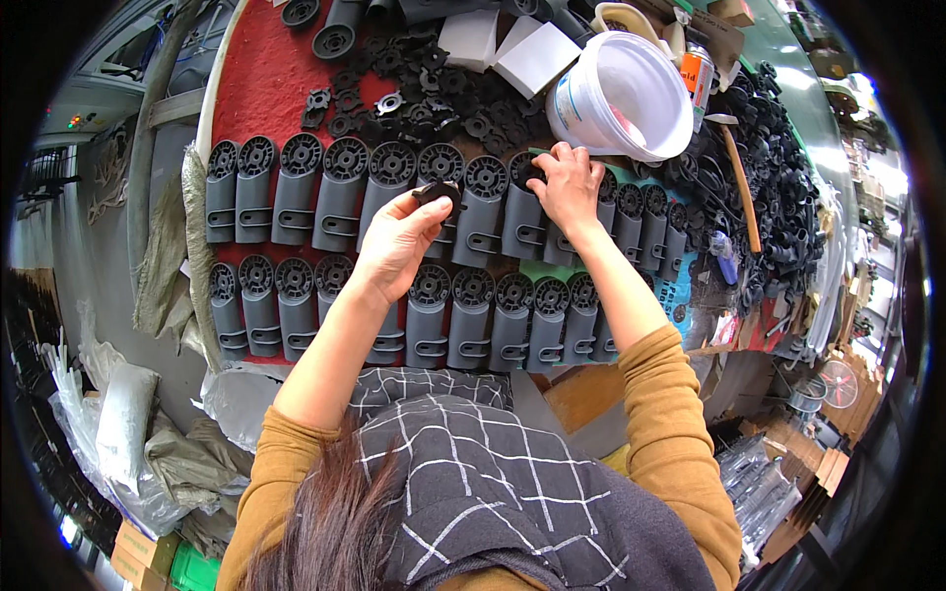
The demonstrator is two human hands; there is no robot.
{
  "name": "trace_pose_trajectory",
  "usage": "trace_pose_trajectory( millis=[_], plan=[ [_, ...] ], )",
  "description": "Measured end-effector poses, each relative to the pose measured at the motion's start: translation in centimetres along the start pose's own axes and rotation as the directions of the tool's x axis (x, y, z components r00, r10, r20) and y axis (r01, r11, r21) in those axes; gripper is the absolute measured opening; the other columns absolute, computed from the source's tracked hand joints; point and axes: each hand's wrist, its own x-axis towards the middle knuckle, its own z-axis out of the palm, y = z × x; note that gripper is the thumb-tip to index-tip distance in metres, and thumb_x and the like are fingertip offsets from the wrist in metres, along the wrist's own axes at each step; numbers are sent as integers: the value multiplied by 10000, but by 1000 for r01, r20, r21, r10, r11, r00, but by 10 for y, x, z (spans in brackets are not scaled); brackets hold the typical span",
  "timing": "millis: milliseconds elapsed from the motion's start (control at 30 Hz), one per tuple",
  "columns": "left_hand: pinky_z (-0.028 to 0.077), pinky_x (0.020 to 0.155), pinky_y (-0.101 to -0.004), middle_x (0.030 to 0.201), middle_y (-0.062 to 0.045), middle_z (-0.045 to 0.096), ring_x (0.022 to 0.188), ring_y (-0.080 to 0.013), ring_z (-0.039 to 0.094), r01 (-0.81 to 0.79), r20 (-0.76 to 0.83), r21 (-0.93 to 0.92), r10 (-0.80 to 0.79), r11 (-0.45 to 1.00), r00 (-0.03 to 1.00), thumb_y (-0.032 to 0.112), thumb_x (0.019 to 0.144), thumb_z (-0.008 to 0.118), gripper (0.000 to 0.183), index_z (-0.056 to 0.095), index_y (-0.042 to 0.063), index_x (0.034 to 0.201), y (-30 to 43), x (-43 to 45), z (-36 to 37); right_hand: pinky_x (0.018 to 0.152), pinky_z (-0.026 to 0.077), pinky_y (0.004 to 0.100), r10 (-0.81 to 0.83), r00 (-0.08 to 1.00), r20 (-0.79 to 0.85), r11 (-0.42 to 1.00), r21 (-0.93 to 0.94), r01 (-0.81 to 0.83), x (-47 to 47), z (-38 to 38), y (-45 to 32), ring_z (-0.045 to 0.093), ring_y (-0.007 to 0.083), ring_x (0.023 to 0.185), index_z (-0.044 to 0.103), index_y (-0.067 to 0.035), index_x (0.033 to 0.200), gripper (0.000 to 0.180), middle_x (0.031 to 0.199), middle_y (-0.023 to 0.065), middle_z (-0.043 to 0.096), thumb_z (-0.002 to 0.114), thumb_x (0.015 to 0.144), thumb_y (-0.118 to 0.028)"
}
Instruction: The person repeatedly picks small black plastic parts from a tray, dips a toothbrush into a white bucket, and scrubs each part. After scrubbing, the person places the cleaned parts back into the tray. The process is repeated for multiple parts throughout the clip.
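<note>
Between thumb and fingers, my left hand (pixel 403 236) holds a black plastic disc-like part (pixel 437 193) above the back row. My right hand (pixel 570 185) bends over the round black top of a grey plastic tubular housing (pixel 521 221) in that row, its fingertips at the top; whether they grip a small part is hidden. Two rows of these housings lie side by side, with slotted tabs on their sides, such as this front-row housing (pixel 426 318). Behind the back row spreads a heap of small black notched plastic parts (pixel 421 111).
A white plastic bucket (pixel 624 96) stands behind my right hand, beside an orange-and-white spray can (pixel 696 81). A hammer with a wooden handle (pixel 741 188) lies at the right against a heap of small black parts (pixel 783 170). White boxes (pixel 536 59) stand at the back.
</note>
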Motion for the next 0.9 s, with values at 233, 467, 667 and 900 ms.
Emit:
trace_pose_trajectory(
  millis=[233,467,667,900],
  plan=[
    [452,763,-204,1032,6,686,880,-48,609,-33,-14,-20,33,999,999,86,863,688,205,677,77,1068,2,-6,-9,930,351,481,128,992,17,963,237,-128,-6,-1,12,483,253,1124,654,-175,1031,356,1118,7,563,772,701,-235],
    [457,751,-195,1015,8,680,874,-51,604,-27,-16,-20,27,999,1000,87,871,681,217,669,70,1087,-5,-1,-14,922,367,484,30,1000,4,984,177,-30,-2,5,9,472,257,1129,641,-174,1063,386,1134,20,540,761,705,-257],
    [464,832,-213,1081,4,663,987,-79,603,-3,-88,32,6,999,996,68,894,628,244,635,55,1138,2,1,-13,890,402,466,-99,995,33,991,92,96,9,-11,5,483,270,1046,618,-106,1008,408,1063,61,529,767,678,-293],
    [450,807,-225,1098,4,660,943,-72,597,-35,-66,-4,35,999,997,76,888,644,244,630,75,1131,21,5,-27,852,480,389,-198,972,-130,696,679,233,26,-87,-26,579,308,935,596,-15,1035,396,986,154,565,723,730,-233]
  ],
)
